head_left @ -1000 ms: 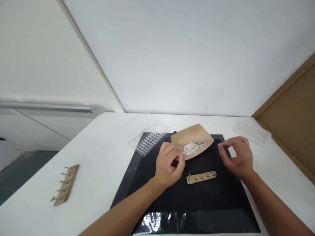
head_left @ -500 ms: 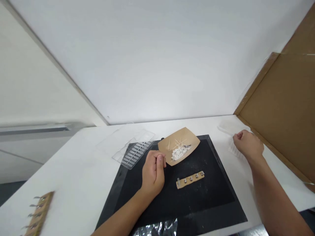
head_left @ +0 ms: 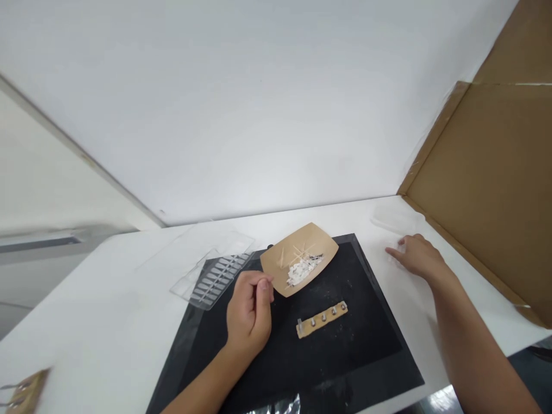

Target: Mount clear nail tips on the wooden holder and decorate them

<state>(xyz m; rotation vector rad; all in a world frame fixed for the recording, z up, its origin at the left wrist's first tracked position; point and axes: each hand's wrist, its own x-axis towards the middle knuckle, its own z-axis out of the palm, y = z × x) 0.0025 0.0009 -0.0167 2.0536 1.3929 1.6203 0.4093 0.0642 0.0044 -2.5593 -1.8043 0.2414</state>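
My left hand [head_left: 250, 313] is closed above the black mat [head_left: 362, 351], its fingers curled in; what they hold, if anything, is hidden. My right hand [head_left: 416, 255] is over the white table at the right, thumb and fingers apart at a small clear plastic piece. On the mat lies a cardboard strip [head_left: 322, 319] with several metal studs and a clear piece standing at its left end. Behind it, a brown paper tray [head_left: 276, 259] holds white bits and thin sticks. A clear tray of nail-shaped tips [head_left: 218, 282] overlaps the mat's left corner.
A clear plastic box [head_left: 397, 219] lies at the back right, near a tall cardboard panel [head_left: 487, 172]. Another strip with metal clips [head_left: 28, 394] is at the lower left of the white table [head_left: 107, 310]. Shiny plastic film [head_left: 278, 407] shows at the front edge.
My right thumb and fingers have spread apart, and the hand is a little nearer the mat. My left hand remains closed. The whole view has shifted slightly.
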